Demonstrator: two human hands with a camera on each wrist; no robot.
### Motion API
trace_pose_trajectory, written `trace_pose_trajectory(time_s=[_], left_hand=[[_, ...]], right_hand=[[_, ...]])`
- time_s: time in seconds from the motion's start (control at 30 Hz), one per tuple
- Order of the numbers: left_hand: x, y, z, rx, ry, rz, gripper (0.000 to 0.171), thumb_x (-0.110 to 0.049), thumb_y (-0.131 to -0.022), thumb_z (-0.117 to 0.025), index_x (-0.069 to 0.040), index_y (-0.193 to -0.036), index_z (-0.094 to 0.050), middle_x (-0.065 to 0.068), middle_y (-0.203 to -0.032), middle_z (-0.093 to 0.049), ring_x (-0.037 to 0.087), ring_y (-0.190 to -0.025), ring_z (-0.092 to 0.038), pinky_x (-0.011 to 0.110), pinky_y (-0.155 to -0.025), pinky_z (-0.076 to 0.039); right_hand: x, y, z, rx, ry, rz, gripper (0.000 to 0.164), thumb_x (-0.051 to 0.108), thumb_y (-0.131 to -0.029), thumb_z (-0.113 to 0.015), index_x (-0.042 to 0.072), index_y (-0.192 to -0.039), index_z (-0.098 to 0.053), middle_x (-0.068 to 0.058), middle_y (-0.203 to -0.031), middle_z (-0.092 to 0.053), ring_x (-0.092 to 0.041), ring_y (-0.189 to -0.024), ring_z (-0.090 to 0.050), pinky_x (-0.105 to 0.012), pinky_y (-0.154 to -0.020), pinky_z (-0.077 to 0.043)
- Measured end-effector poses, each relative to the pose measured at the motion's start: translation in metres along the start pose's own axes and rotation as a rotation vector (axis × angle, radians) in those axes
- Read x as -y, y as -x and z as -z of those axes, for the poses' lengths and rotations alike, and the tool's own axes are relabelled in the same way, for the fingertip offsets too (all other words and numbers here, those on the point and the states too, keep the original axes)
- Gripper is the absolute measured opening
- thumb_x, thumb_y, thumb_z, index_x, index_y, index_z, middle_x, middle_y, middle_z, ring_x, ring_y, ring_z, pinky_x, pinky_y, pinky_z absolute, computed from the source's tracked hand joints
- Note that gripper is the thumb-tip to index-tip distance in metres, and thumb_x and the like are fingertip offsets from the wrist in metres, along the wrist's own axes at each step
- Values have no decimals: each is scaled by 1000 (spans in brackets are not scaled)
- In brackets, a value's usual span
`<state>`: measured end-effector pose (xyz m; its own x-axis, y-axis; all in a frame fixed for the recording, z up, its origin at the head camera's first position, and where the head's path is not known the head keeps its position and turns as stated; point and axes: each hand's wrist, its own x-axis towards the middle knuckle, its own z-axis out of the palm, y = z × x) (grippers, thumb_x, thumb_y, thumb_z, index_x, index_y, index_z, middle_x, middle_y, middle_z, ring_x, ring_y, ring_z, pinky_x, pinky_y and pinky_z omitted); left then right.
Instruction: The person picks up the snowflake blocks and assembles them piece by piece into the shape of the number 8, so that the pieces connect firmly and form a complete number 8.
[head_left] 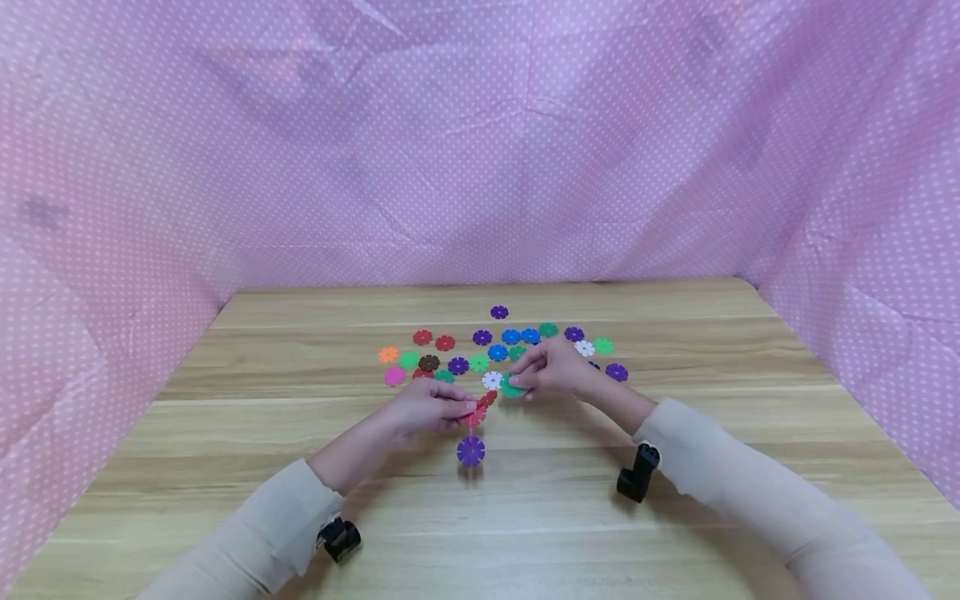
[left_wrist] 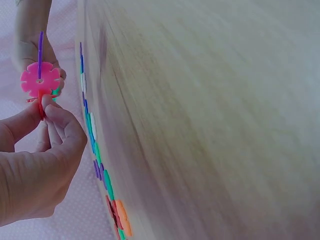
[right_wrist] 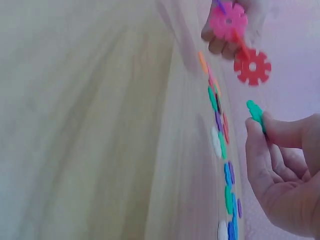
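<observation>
Left hand (head_left: pixel 431 407): thumb and fingertips pinch a red disc (left_wrist: pixel 41 108), seen edge-on from the left wrist. That disc belongs to a joined chain of slotted flower-shaped discs. A pink disc (left_wrist: pixel 50 77) connects to it on one side, with a purple disc (head_left: pixel 471 451) at the near end; a second red disc (right_wrist: pixel 252 76) is fixed at the other end. Adjoining discs are set at an angle to one another. Whether the lower edge of the purple disc touches the table (head_left: pixel 540 517) cannot be judged with confidence from the head view.

Right hand (head_left: pixel 555 367): thumb and fingers pinch a single green disc (right_wrist: pixel 257 114) by its edge. It stands near the second red disc — a gap between the two is visible from the right wrist.

Just beyond the hands, loose discs lie on the wood-grained table. A white disc (head_left: pixel 492 380) sits beside the green one; an orange disc (head_left: pixel 387 354) marks the left end of the spread, a brown disc (head_left: pixel 428 362) lies farther in, and a blue disc (head_left: pixel 498 352) lies near the middle.

Both forearms wear beige sleeves (head_left: pixel 750 483), each with a black wrist camera (head_left: pixel 638 473). Pink dotted cloth (head_left: pixel 480 167) hangs behind and at both sides.
</observation>
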<state>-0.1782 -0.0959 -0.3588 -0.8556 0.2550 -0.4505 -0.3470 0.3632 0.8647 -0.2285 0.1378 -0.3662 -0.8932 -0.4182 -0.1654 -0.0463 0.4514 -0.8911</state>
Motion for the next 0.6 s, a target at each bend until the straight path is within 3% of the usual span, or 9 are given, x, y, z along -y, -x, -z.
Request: trace_pose_trajectory(time_s=[0.1, 0.37, 0.6], left_hand=[[-1, 0, 0, -2, -3, 0, 24, -12, -91, -65, -1, -111, -68, 4, -93, -71, 10, -80, -65, 26, -80, -59], [-1, 0, -1, 6, -15, -5, 22, -12, -92, -64, -1, -110, -68, 5, -94, -71, 10, -81, -64, 27, -80, -59], [0, -1, 0, -6, -14, 1, 22, -13, -90, -67, -1, -109, -69, 3, -90, -71, 10, -77, -63, 23, -75, -58]], right_hand=[[4, 4, -3, -10, -96, -49, 21, 2, -80, -74, -6, -100, -71, -16, -84, -75, -17, -63, -71, -37, -70, -62], [7, 10, -6, -27, -199, -107, 25, 3, -80, -75, -9, -102, -70, -7, -77, -76, -14, -59, -68, -32, -66, -62], [7, 13, -7, 0, -196, -110, 27, 5, -80, -75, -9, -103, -69, -3, -78, -75, -12, -60, -67, -31, -66, -61]])
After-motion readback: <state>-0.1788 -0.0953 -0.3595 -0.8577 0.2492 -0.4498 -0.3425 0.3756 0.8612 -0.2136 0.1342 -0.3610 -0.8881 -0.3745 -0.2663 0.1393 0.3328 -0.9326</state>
